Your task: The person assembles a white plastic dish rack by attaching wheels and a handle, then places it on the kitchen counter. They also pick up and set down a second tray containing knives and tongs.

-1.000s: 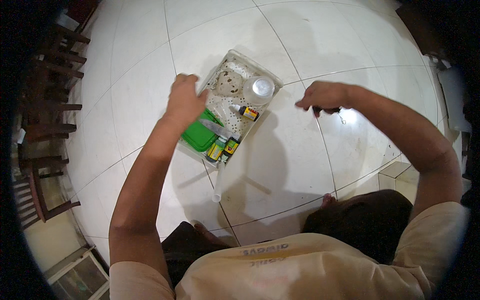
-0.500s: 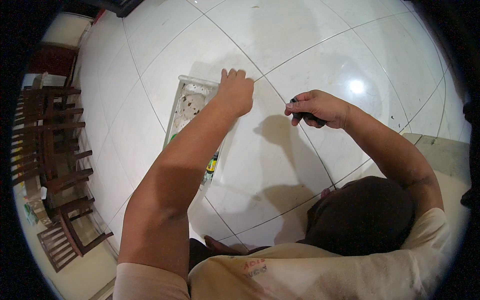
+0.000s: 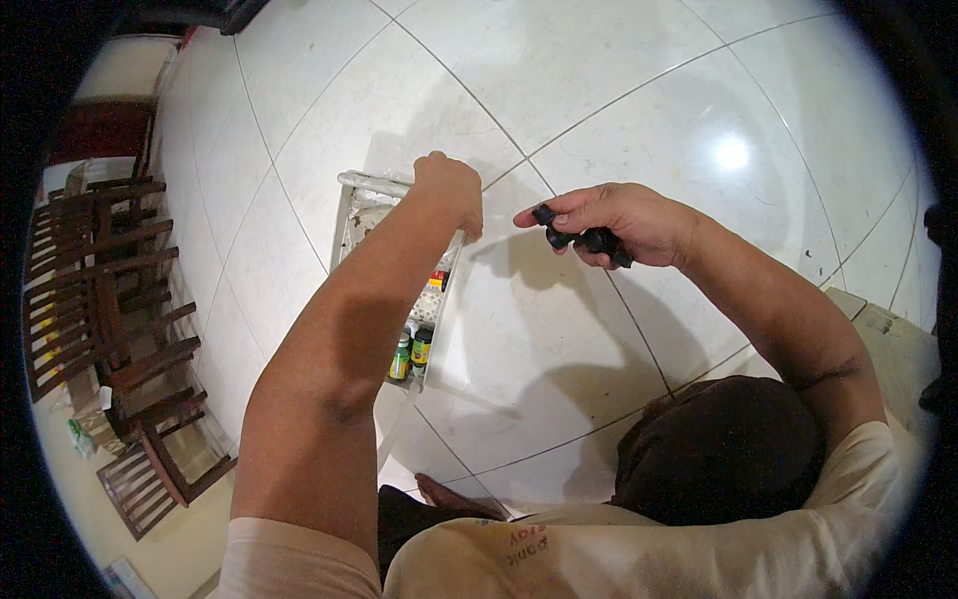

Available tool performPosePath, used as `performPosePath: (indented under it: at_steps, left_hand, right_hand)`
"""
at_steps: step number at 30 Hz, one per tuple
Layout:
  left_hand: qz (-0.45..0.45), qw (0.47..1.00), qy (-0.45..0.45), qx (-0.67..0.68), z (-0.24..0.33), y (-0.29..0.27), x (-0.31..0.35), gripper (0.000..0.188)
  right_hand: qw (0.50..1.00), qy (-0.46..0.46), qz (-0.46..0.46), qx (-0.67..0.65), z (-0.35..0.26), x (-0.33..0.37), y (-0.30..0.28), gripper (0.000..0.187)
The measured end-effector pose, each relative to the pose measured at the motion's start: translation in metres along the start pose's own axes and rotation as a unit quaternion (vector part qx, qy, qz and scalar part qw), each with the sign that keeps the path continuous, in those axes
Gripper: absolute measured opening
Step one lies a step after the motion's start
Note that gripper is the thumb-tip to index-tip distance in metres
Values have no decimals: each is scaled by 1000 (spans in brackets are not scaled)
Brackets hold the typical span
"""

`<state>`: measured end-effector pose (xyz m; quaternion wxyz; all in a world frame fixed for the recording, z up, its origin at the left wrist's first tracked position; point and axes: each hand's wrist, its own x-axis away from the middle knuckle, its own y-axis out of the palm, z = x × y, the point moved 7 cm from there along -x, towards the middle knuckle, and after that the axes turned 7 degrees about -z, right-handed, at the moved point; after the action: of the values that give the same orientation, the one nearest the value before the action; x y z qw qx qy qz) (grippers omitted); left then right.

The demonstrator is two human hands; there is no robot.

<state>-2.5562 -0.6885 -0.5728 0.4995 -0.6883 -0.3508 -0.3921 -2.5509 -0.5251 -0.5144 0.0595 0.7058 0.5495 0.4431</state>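
Tray (image 3: 371, 184): white, ten o'clock; a brush from the person's left forearm (image 3: 334, 334) could tip two small bottles (image 3: 400, 361).
Left hand (image 3: 449, 192): eleven o'clock, above the tray's edge; finger state cannot be told.
Right hand (image 3: 634, 222): two o'clock, fingers gripping black plastic pieces (image 3: 599, 241); loose hold could drop one.

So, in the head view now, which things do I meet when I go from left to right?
Chairs → green bottle in the tray → left hand → right hand holding black pieces.
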Motion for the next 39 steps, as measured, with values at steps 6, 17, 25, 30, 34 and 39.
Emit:
performPosePath:
  at_steps: [6, 17, 25, 30, 34, 39]
  left_hand:
    - [-64, 997, 32, 6, -2, 10, 4, 48]
    - [-43, 980, 159, 113, 14, 15, 23, 50]
    - [-6, 960, 232, 154, 11, 7, 32, 46]
    - [20, 953, 240, 186, 14, 1, 29, 45]
    - [23, 951, 241, 190, 13, 2, 30, 45]
    - [44, 948, 253, 190, 15, -1, 36, 47]
  right_hand:
    - [991, 5, 104, 85, 15, -29, -27, 28]
    - [990, 28, 99, 97, 49, -72, -21, 22]
    - [994, 65, 77, 34, 64, -78, -12, 23]
    - [995, 55, 89, -7, 68, -87, -23, 27]
    - [997, 56, 59, -11, 71, -95, -28, 27]
    - [998, 57, 9, -30, 67, -99, -26, 30]
